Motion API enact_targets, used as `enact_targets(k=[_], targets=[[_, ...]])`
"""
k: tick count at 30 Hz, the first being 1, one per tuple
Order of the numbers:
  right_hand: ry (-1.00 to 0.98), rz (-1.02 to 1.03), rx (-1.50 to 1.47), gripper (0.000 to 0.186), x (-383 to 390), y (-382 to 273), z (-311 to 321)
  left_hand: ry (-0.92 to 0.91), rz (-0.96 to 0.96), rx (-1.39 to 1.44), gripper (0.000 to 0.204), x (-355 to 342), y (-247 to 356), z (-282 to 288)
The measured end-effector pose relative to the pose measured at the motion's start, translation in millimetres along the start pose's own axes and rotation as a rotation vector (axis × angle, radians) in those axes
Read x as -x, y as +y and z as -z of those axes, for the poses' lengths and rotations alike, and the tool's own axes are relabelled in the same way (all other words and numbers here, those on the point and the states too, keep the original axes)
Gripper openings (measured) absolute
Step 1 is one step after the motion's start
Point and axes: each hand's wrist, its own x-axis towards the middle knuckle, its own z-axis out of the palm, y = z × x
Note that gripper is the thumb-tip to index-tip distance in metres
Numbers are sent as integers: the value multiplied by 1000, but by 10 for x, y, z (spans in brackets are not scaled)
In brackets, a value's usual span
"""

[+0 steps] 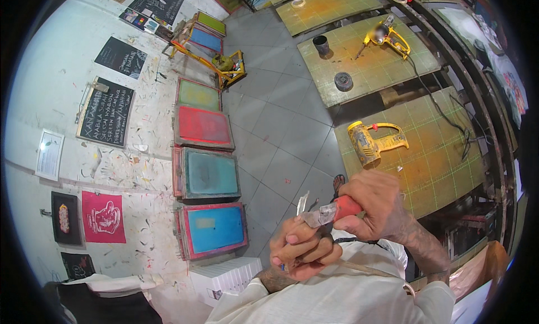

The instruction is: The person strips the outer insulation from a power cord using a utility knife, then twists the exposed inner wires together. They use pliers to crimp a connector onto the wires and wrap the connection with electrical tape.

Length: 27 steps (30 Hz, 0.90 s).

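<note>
In front of my chest, both hands are raised close together. My right hand (375, 207) is closed around a red-handled tool (347, 208) whose scuffed, silvery front part points toward my left hand. My left hand (303, 246) is curled into a fist beside that front part. A thin, pale metallic strip (302, 202) sticks up just above the left fist; I cannot tell whether it belongs to the tool. From under the left fist a thin beige cord (368, 269) runs right across my white shirt. What the left fingers enclose is mostly hidden.
A yellow heat gun (370, 143) lies on the nearest board (426, 172) at right. Another yellow heat gun (387, 36) with a black cable, a dark cup (321, 45) and a dark round object (343, 81) occupy the board beyond. Framed printing screens (213, 227) lean along the left wall.
</note>
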Motion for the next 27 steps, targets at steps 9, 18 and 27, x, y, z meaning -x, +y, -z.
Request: enact_targets(k=[9, 18, 27], targets=[[61, -48, 112, 50, 73, 52, -30, 269, -60, -117, 44, 34, 1, -135], [149, -78, 292, 50, 115, 125, -155, 414, -97, -154, 39, 32, 19, -110], [154, -67, 376, 49, 17, 170, -219, 510, -126, -158, 40, -9, 83, -138]])
